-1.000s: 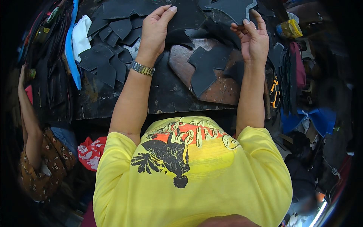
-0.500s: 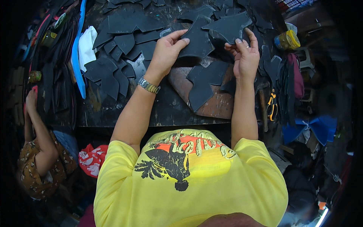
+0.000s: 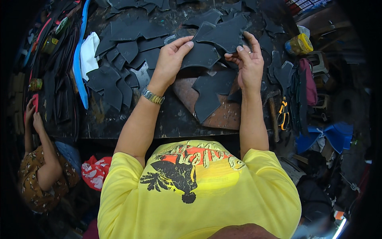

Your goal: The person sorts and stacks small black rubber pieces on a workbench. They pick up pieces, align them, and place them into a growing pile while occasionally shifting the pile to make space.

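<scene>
My left hand [image 3: 172,57], with a metal watch at its wrist, pinches the edge of a black cut-out panel [image 3: 201,56] between thumb and fingers. A second dark panel [image 3: 227,31] is gripped by its right end in my right hand [image 3: 250,65], which wears a ring. This second panel lies partly over the first, both above the worktable [image 3: 159,123]. Below them, another black panel [image 3: 209,95] rests on a worn brown board [image 3: 223,115]. Whether the panels are leather or foam sheet I cannot tell.
Overlapping black panels [image 3: 105,81] lie left and beyond. A blue strip [image 3: 78,63] and white cloth [image 3: 90,53] stand at left. To the right are a hammer [image 3: 273,117], yellow-handled cutters [image 3: 283,115] and a yellow-lidded jar [image 3: 299,44]. A person [image 3: 47,167] works at far left.
The panel in my right hand has moved left and covers more of the one in my left hand. Both hands have shifted slightly left, and the whole view has shifted a little.
</scene>
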### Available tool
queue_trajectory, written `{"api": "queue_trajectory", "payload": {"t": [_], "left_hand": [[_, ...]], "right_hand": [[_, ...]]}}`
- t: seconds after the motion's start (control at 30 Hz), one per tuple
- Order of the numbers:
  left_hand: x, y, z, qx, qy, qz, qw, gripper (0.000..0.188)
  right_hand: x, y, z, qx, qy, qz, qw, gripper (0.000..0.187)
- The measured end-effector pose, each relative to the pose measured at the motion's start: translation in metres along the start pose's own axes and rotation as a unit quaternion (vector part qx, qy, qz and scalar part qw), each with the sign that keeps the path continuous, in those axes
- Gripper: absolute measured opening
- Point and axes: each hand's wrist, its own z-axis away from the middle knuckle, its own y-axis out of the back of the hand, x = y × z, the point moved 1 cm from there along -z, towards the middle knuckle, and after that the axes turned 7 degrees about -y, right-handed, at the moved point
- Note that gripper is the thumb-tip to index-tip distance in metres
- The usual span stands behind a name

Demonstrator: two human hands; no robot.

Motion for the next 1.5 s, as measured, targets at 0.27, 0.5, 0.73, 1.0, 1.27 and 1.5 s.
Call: {"api": "queue_trajectory", "payload": {"t": [0.27,0.5,0.73,1.0,1.27,1.5], "left_hand": [[0.003,-0.006,0.003,0.012,-0.008,-0.015,1.0,0.042],[0.011,-0.008,0.005,0.032,0.003,-0.069,0.997,0.041],[0.011,-0.008,0.007,0.013,0.009,-0.058,0.998,0.04],[0.0,-0.004,0.002,-0.001,-0.011,-0.012,1.0,0.041],[-0.002,-0.003,0.003,-0.019,0.004,-0.023,1.0,0.043],[-0.002,-0.007,0.002,-0.043,-0.067,-0.036,0.996,0.053]], "right_hand": [[-0.002,-0.007,0.003,-0.036,-0.023,0.006,0.999,0.047],[-0.001,-0.007,0.004,-0.063,-0.036,0.03,0.997,0.046],[0.0,-0.003,0.001,-0.04,-0.029,0.008,0.999,0.045],[0.001,-0.003,0.002,-0.032,-0.047,0.003,0.998,0.052],[0.004,-0.004,0.001,-0.049,-0.025,0.009,0.998,0.062],[0.007,-0.002,0.002,-0.061,-0.011,0.031,0.998,0.06]]}}
